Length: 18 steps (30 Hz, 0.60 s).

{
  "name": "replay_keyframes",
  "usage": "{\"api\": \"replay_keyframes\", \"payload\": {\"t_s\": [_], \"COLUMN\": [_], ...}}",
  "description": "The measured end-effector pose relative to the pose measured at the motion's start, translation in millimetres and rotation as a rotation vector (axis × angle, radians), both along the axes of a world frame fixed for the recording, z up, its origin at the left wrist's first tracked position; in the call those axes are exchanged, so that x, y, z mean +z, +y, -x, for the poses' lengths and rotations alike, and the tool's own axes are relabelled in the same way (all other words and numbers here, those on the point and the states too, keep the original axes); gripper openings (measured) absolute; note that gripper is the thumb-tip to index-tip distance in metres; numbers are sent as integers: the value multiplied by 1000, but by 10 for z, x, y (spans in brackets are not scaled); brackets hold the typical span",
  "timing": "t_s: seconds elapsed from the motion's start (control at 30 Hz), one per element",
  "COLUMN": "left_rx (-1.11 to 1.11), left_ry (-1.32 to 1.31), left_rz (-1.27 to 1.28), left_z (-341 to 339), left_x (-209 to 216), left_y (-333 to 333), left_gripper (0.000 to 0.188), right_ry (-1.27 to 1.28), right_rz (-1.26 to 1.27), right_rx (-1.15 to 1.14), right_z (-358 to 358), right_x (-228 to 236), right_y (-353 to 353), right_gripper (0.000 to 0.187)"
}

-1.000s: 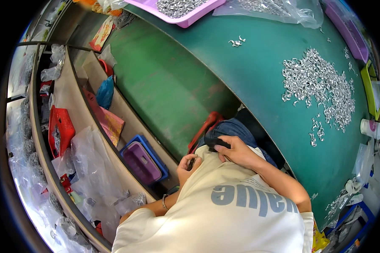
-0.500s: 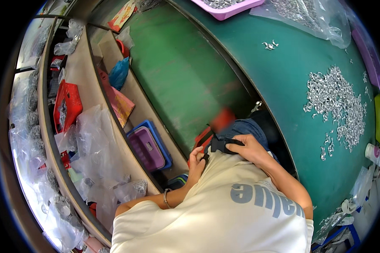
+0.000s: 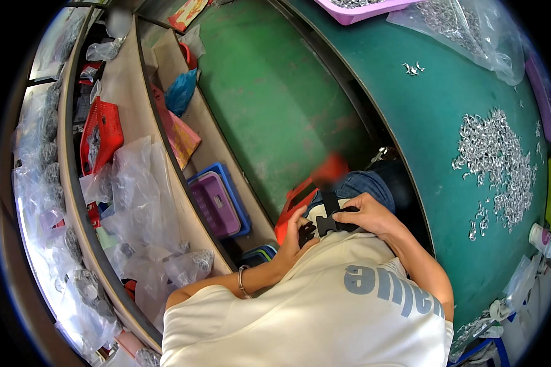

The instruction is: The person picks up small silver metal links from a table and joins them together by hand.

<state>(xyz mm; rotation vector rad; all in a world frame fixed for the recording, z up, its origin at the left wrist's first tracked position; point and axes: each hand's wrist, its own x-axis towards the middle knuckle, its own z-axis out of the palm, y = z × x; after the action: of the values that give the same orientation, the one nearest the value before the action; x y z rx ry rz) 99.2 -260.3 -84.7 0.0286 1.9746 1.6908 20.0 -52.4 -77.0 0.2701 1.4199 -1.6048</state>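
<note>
At my waist, in front of the pale printed shirt (image 3: pixel 373 293), my right hand (image 3: pixel 368 215) pinches a black plastic strap buckle (image 3: pixel 328 224). A black strap (image 3: pixel 330 200) runs up from the buckle toward the far side. To its left, my left hand (image 3: pixel 292 240) has its fingers bent round a dark pronged piece (image 3: pixel 307 232), which looks like another buckle part and is partly hidden. The two pieces are close together; I cannot tell whether they touch. Blue jeans (image 3: pixel 366 186) show beyond the right hand.
On my right is a green-topped table (image 3: pixel 398 110) with a heap of small silvery metal parts (image 3: pixel 496 162), a clear bag (image 3: pixel 459 33) and a pink tray (image 3: pixel 367 13). Shelves at left hold a red basket (image 3: pixel 104 134), plastic bags (image 3: pixel 144 189) and a purple bin (image 3: pixel 216 205). Something red (image 3: pixel 291 208) stands beyond my hands.
The view has shifted a little, so the surroundings sit differently. The buckle has tilted and now shows with its strap upright above it. My left fingers have come round the dark pronged piece, now more visible.
</note>
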Motion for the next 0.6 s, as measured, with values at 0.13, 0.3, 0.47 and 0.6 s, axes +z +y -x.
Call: {"api": "replay_keyframes", "payload": {"t_s": [0.13, 0.3, 0.47, 0.6], "left_rx": [-76, -80, -145, -209], "left_ry": [-13, 24, 64, -9], "left_rz": [48, 88, 131, 143], "left_z": [68, 34, 59, 170], "left_x": [-5, -72, -27, 160], "left_y": [1, -9, -10, 8], "left_gripper": [66, 66, 68, 74], "right_ry": [-88, -70, -70, -78], "right_rz": [-13, -31, -10, -28], "right_rx": [-10, 36, 10, 44], "right_z": [74, 60, 41, 82], "right_x": [107, -9, -39, 31], "right_y": [-11, 9, -32, -50], "right_gripper": [21, 22, 20, 19]}}
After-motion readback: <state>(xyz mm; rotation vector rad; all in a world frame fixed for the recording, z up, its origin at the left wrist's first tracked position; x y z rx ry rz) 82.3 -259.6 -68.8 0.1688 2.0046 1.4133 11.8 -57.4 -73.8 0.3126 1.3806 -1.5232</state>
